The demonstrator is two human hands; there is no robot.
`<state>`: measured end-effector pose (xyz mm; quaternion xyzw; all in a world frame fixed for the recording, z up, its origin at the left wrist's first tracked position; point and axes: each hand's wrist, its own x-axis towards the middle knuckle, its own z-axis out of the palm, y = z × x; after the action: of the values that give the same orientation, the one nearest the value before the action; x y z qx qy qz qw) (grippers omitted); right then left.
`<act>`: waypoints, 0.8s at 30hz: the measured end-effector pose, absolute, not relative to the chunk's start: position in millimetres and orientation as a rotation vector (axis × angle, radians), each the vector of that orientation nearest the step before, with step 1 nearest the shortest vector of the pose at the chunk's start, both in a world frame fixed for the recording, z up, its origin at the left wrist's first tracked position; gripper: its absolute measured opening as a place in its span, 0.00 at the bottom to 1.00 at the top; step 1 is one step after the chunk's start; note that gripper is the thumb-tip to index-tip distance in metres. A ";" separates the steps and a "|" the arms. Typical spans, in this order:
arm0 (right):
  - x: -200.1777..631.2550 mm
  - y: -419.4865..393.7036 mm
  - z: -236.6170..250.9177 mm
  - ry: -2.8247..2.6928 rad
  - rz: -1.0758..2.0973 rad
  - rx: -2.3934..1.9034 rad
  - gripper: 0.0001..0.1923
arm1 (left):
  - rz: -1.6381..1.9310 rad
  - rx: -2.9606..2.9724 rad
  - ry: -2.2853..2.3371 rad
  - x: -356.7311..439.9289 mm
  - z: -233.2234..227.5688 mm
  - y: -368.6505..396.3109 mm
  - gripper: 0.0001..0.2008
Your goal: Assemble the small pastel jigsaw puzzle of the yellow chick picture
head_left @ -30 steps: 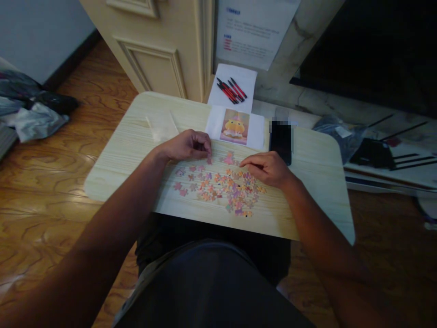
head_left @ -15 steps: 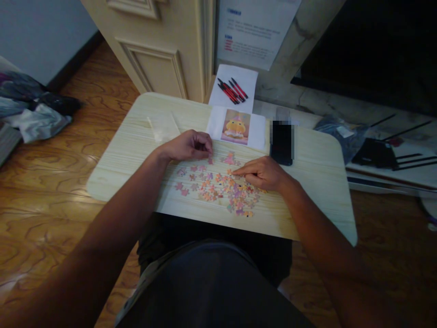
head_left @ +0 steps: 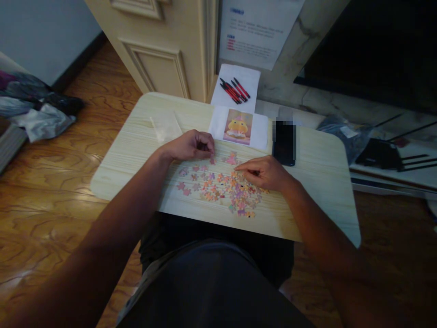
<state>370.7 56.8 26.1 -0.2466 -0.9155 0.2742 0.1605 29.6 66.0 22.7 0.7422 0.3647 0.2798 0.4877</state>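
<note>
Jigsaw puzzle pieces (head_left: 241, 193) in pink, orange and purple lie loosely heaped on the pale wooden table (head_left: 307, 200). My left hand (head_left: 194, 145) is closed at the left, its fingertips pinching a pink puzzle piece (head_left: 212, 161) low over the tabletop. Just right of it lies a small joined pink-and-orange cluster (head_left: 231, 158). At the heap's upper edge, my right hand (head_left: 264, 172) has its index finger stretched out over the pieces, thumb tucked beneath. Whether that fingertip touches a piece I cannot tell. Beyond both hands is a printed reference picture (head_left: 238, 127) of a yellow cartoon figure.
A dark phone (head_left: 284, 143) lies right of the picture. A clear plastic bag (head_left: 166, 126) rests at the back left. Red-and-black pens (head_left: 235, 91) lie on white paper behind the table. Black antennas and a plastic bag (head_left: 341, 132) are beyond the right edge.
My right index finger has lifted slightly and moved away from me over the heap. My left hand keeps its pinch on the pink puzzle piece. The whole view has shifted a little.
</note>
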 end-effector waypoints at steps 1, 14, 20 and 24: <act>369.8 55.9 24.8 -2.617 0.771 -0.724 0.15 | 0.676 1.802 0.888 29.5 22.8 66.1 0.08; 362.9 51.0 22.9 -2.633 0.816 -0.744 0.12 | 0.675 1.818 0.896 29.7 22.2 65.0 0.08; 360.9 49.2 26.2 -2.631 0.859 -0.821 0.09 | 0.682 1.797 0.888 29.9 21.7 65.5 0.09; 358.5 48.5 29.5 -2.633 0.923 -0.874 0.07 | 0.674 1.791 0.887 29.4 21.4 66.0 0.09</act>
<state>358.5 48.5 29.5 -0.2973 -0.8952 0.3138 0.1088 29.4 66.0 21.4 0.7385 0.3659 0.2778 0.4936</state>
